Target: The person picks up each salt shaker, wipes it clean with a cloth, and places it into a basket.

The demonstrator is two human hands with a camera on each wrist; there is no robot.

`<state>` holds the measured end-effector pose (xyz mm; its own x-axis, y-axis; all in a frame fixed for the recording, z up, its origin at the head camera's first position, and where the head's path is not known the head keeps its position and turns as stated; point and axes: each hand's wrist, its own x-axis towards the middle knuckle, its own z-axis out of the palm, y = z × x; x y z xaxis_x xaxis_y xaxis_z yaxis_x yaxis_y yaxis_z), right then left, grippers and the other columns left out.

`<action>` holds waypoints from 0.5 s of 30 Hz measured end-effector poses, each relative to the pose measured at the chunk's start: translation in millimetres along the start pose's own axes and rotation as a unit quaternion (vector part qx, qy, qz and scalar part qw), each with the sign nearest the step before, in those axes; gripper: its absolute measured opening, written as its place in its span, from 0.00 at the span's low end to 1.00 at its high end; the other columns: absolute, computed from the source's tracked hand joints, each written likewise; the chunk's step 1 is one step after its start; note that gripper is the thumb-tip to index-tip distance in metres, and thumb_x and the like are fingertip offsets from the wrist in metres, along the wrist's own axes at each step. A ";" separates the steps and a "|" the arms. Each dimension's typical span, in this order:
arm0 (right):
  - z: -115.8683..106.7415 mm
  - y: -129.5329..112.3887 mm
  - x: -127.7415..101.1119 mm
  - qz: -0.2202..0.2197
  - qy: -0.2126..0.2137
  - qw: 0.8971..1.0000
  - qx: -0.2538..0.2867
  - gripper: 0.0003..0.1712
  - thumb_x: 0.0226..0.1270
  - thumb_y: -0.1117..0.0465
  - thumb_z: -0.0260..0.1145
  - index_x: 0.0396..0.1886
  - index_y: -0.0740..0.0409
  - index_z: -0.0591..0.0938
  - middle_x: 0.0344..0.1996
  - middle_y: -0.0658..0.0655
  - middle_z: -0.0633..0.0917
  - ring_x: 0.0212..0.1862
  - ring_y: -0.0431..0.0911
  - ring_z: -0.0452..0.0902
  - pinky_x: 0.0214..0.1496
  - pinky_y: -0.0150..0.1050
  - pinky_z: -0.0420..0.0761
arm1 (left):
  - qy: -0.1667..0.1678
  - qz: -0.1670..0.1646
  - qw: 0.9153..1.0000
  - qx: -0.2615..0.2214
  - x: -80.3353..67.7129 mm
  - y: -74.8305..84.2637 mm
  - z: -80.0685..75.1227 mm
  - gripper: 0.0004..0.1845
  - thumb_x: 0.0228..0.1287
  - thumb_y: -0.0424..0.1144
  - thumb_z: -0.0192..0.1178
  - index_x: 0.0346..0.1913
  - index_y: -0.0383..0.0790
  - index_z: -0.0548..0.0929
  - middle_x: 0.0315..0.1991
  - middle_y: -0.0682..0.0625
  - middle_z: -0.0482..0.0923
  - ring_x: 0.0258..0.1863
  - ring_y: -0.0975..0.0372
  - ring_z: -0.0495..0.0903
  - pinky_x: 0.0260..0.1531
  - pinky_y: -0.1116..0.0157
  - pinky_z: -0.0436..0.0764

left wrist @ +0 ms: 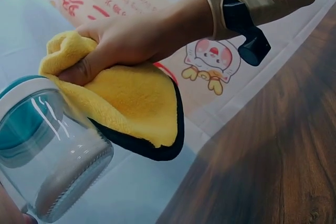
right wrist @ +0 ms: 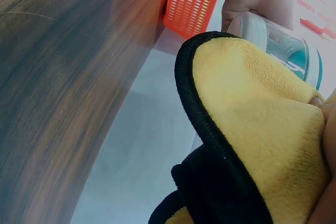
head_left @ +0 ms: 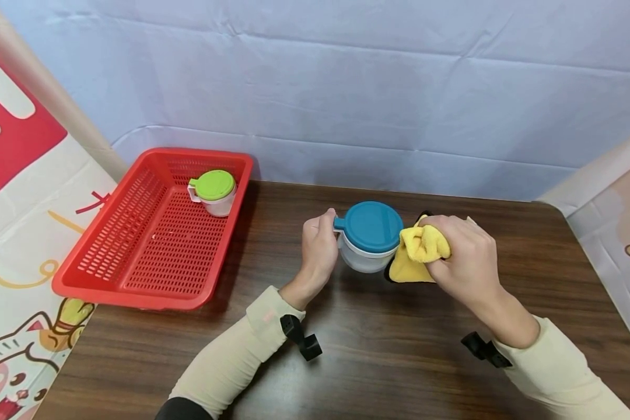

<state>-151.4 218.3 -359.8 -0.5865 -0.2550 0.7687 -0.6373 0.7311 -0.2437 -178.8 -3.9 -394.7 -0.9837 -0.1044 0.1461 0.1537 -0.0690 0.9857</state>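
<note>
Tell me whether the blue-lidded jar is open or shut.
Shut: the blue lid sits flat on the glass jar, covering its mouth.

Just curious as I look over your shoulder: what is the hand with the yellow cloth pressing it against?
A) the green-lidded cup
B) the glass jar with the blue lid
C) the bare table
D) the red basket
B: the right hand bunches the yellow cloth against the side of the blue-lidded glass jar, which the left hand holds by its handle.
</note>
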 end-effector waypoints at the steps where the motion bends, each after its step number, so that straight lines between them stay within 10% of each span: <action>1: 0.4 0.5 0.4 0.001 0.006 1.000 0.000 0.11 0.49 0.71 0.66 0.36 0.62 0.84 0.27 0.60 0.85 0.26 0.52 0.77 0.30 0.53 0.69 | 0.000 0.001 1.000 0.001 0.1 -0.3 -0.2 0.29 0.78 0.42 0.41 0.12 0.42 0.63 0.11 0.52 0.58 0.14 0.59 0.60 0.20 0.65 0.58; 15: 5.0 8.3 4.3 0.013 0.016 1.000 -0.011 0.10 0.51 0.69 0.68 0.37 0.62 0.85 0.28 0.61 0.86 0.26 0.55 0.77 0.29 0.49 0.69 | 0.005 -0.003 1.000 -0.002 0.7 -1.5 -0.1 0.29 0.78 0.41 0.42 0.12 0.42 0.63 0.11 0.52 0.58 0.14 0.59 0.60 0.20 0.65 0.57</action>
<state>-161.7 220.1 -361.5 -0.5869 -0.2151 0.7806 -0.6100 0.7515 -0.2515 -179.7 -3.9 -396.1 -0.9836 -0.1146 0.1394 0.1483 -0.0731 0.9862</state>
